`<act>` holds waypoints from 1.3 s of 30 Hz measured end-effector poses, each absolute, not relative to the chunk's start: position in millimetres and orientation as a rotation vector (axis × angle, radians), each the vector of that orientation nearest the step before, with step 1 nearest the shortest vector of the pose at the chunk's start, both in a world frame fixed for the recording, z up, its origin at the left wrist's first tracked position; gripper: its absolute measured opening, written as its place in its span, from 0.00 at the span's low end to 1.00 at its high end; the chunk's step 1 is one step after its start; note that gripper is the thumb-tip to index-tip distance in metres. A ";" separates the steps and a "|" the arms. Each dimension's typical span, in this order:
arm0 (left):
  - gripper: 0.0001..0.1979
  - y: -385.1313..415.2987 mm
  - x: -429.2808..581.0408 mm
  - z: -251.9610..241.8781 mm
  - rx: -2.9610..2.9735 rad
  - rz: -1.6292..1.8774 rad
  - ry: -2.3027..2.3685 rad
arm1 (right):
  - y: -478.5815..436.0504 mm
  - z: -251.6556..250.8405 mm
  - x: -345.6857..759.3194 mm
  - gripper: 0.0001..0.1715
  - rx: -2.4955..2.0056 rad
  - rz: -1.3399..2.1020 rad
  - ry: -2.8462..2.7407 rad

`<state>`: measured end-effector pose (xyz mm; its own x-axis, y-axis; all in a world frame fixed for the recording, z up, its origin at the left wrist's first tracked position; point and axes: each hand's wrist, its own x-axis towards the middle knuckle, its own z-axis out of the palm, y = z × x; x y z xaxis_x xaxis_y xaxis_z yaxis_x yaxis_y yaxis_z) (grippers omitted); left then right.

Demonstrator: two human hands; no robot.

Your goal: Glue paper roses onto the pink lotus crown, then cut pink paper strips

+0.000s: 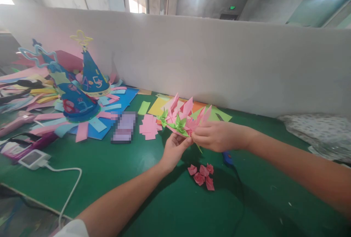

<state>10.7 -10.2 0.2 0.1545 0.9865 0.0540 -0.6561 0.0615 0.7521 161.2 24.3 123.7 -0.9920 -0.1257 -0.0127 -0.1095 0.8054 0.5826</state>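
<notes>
Between my two hands is a folded paper flower piece [186, 110], with pointed pink petals and green leaf-like parts. My left hand [175, 149] pinches its lower edge from below, thumb against the paper. On its right side my right hand [212, 136] grips it with the fingers closed, and the fingertips partly hide what they hold. Below the hands, several small folded pink paper flowers [199, 179] lie in a group on the green table [153, 193]. A stack of pink paper squares [150, 125] lies left of the flower piece.
Blue cone hats [76, 100] with paper strips stand at the left. Beside the pink squares lies a phone [124, 127]. A white charger with a cable [34, 159] is at the left edge. A blue-handled corded tool [227, 157] sits under my right wrist. A white partition [192, 54] closes off the back.
</notes>
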 end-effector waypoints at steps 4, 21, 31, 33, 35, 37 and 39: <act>0.22 -8.2 12.5 -0.7 0.752 1.339 0.567 | 25.9 121.7 161.9 0.17 0.180 -0.939 -2.937; 0.20 -8.1 12.3 2.5 0.720 1.338 0.621 | 25.5 117.3 161.7 0.18 -0.069 -0.861 -3.002; 0.21 -8.8 13.3 2.4 0.718 1.354 0.644 | 20.6 104.6 168.3 0.15 -0.170 -0.828 -2.831; 0.20 -8.9 13.7 2.6 0.710 1.363 0.641 | 13.1 99.5 169.6 0.14 -0.339 -0.742 -2.692; 0.19 -9.3 14.1 2.9 0.708 1.372 0.634 | 3.3 92.7 168.1 0.10 -0.611 -0.628 -2.497; 0.19 -9.9 14.3 2.8 0.705 1.379 0.621 | -6.8 85.0 163.4 0.07 -0.849 -0.529 -2.339; 0.18 -10.7 14.6 2.3 0.698 1.382 0.613 | -15.4 77.5 156.6 0.06 -0.981 -0.467 -2.246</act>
<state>14.6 -10.7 2.3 0.0979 0.9951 0.0140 -0.6576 0.0541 0.7514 156.6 -15.4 77.5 -0.5199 0.5239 0.6747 0.7495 0.6587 0.0661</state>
